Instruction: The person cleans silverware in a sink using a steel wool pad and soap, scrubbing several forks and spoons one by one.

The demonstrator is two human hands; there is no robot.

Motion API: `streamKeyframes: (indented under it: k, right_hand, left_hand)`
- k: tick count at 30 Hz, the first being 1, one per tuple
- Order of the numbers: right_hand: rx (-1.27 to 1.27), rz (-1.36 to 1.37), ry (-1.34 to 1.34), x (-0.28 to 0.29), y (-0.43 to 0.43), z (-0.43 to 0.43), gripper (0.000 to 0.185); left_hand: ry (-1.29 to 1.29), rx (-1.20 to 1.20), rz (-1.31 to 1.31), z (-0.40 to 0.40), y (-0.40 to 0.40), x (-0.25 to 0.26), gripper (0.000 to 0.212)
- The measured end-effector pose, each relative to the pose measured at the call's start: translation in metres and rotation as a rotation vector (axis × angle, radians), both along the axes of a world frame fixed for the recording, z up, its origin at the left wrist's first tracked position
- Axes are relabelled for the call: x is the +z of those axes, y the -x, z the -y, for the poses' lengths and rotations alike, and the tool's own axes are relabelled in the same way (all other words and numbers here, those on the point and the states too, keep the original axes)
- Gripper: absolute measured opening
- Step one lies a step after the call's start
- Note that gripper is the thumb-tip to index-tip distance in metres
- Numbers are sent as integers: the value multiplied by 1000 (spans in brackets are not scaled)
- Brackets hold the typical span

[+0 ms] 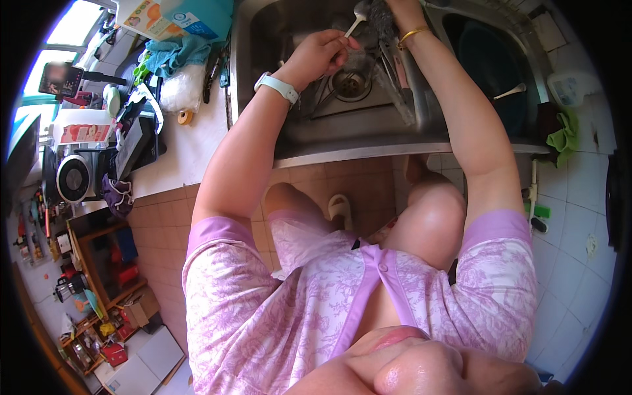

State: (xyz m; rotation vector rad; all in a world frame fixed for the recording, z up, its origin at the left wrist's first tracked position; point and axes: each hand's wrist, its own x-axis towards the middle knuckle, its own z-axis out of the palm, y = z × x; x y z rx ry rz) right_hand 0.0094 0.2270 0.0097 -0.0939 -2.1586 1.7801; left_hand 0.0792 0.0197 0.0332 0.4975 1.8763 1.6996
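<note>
My left hand [321, 55] holds a metal spoon [353, 27] by its handle, bowl pointing up and away, above the left basin of a stainless steel sink [316, 134]. My right hand [409, 16], partly cut off by the top edge, grips a dark grey scrubber [381, 22] close beside the spoon's bowl. Below the hands, several utensils lie in the basin, one with a pink handle [400, 71]. Some of them lie near the drain strainer [351, 85]; their exact kinds are hard to make out.
In the right basin sits a dark round tub [489, 59] with another spoon [510, 92]. A green cloth [564, 136] hangs at the sink's right end. On the left counter are a teal cloth [177, 54], a plastic bag [181, 89], a tape roll [185, 117] and a phone on a holder [61, 79].
</note>
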Motion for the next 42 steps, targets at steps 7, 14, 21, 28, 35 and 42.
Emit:
streamKeyframes:
  k: [7, 14, 21, 28, 35, 42]
  right_hand:
    - [384, 222, 965, 14, -21, 22, 35]
    - [655, 278, 763, 29, -46, 40, 27]
    - [339, -46, 163, 17, -36, 51, 20]
    - [101, -449, -1129, 18, -51, 52, 20]
    - [121, -534, -1319, 16, -52, 65, 26]
    - [147, -176, -1250, 35, -46, 42, 30]
  left_hand:
    - [-180, 81, 106, 4, 6, -3, 19]
    - [-366, -15, 295, 8, 10, -7, 17]
    - [-102, 268, 153, -3, 5, -10, 31]
    - [22, 467, -70, 7, 15, 0, 45]
    - [-51, 570, -39, 16, 24, -13, 24]
    - [-196, 738, -175, 20, 38, -18, 19]
